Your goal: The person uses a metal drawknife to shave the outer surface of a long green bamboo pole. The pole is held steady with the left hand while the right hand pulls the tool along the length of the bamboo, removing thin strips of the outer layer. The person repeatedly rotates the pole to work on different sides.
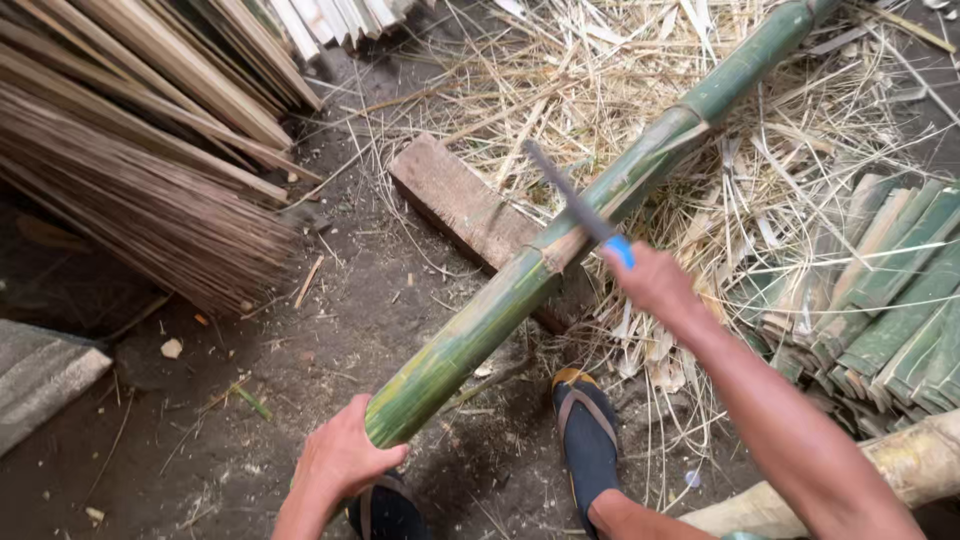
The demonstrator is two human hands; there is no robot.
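Bamboo culm (560, 250), green and whole, runs on a slant from the lower middle of the view up to the top right, its middle resting across a wooden block (462, 208) that lies on the dirt floor (300, 350). Its near cut end sits in the left hand (340, 462), whose grip is clenched around the underside of the pole. The right hand (655, 283) is wrapped tight on the blue handle of a long knife (575, 205), with the dark blade lying across the culm just past a node, close above the block. Judging from how things lie, the work on this pole is at an early point: the stretch between the two hands looks round and unsplit, with pale scraped patches on the skin near the node, and whether the blade has bitten into the wall cannot be told. Two feet in dark sandals (588, 430) stand just under the pole. Pale shavings and dry straw (620, 90) litter the ground behind the block. Cut green bamboo slats (880, 300) are stacked to the right, well apart from the blade. Bundles of thin dried bamboo strips (140, 180) lie at upper left, and another thick pale pole (920, 460) shows at lower right.
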